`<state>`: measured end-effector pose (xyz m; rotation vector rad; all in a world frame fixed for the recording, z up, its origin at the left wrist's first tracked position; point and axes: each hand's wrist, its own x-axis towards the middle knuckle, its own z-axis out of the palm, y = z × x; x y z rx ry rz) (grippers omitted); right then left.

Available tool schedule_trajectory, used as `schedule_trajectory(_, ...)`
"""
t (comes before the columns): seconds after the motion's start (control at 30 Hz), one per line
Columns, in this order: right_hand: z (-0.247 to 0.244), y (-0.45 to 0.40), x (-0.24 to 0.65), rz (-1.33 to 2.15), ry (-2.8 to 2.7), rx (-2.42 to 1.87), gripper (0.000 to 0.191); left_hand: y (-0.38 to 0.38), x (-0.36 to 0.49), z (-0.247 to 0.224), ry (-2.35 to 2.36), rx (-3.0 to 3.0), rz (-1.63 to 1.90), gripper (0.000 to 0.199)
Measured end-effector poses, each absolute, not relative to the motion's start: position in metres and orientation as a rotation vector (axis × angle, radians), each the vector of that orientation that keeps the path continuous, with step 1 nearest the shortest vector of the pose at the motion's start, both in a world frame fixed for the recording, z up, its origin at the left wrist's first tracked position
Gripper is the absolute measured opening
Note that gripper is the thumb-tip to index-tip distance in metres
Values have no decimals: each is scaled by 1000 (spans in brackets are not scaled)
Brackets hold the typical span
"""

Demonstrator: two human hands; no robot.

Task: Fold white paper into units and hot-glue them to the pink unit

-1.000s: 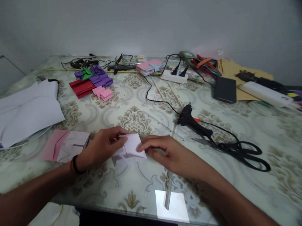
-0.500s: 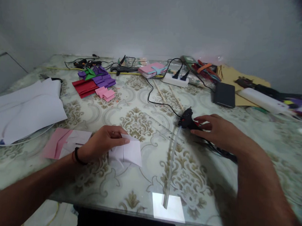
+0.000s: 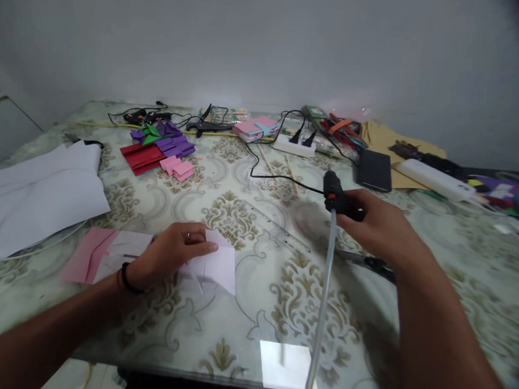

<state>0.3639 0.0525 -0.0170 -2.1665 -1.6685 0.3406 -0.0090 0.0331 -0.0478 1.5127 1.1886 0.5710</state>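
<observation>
My left hand (image 3: pixel 175 249) pinches a folded piece of white paper (image 3: pixel 222 267) between thumb and fingers, just above the patterned table. In my right hand (image 3: pixel 372 225) is a black hot glue gun (image 3: pixel 334 192), gripped by its handle. A long translucent glue stick (image 3: pixel 325 295) sticks out of the gun's rear and hangs toward the table's front edge. Beside my left wrist lies a pink and white folded paper (image 3: pixel 96 253), partly covered by my forearm. A pair of dark-handled scissors (image 3: pixel 374 265) rests under my right wrist.
A clear ruler (image 3: pixel 279 227) lies mid-table. The gun's black cord leads to a white power strip (image 3: pixel 295 145). Red folded paper (image 3: pixel 141 156), purple paper (image 3: pixel 178 145) and small pink pieces (image 3: pixel 177 168) sit at back left. White sheets (image 3: pixel 48 197) lie left; a black box (image 3: pixel 374 170) stands right.
My right hand has closed around the glue gun and lifted it, shifting it slightly right with its glue stick. My left hand still holds the white paper in nearly the same place.
</observation>
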Motion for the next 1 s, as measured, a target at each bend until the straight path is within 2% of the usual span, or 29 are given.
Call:
schedule_trajectory(0.3,-19,48,364,667,-1374,-1850,21,30,-7,-40,1142,1446,515,36)
schedule_trajectory(0.57,-13,41,341,919,-1069,-1484,30,27,-7,-39,1042,1413,489,28)
schedule_trajectory(0.83,2,49,345,576,-677,-1240,21,29,-5,-41,1019,1313,586,19)
schedule_trajectory(1.0,-2,47,348,419,-807,-1316,17,28,-5,-40,1014,1312,529,24)
